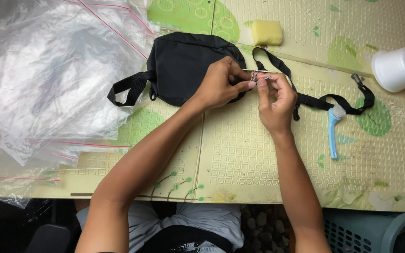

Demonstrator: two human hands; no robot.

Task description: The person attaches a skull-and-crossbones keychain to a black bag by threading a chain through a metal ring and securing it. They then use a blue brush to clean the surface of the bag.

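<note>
- Black bag (183,65) lies flat on the green-patterned mat (258,154), top centre.
- Your left hand (221,84) presses its right edge, fingers pinching the metal zipper pull (255,75).
- Your right hand (275,100) pinches the same pull.
- Blue brush (333,129), white cup (398,68), yellow sponge (266,32) lie nearby; plastic bags (43,79) to the left.

i find the bag (183,65) on the mat (240,154), plastic sleeves (43,84) to its left, sponge (266,32) behind it. strap (315,99) runs right toward the brush (333,126); cup (397,68) lies far right.

Head camera looks steeply down, fairly near, over the mat (240,154) (probably floor-level); single view.
</note>
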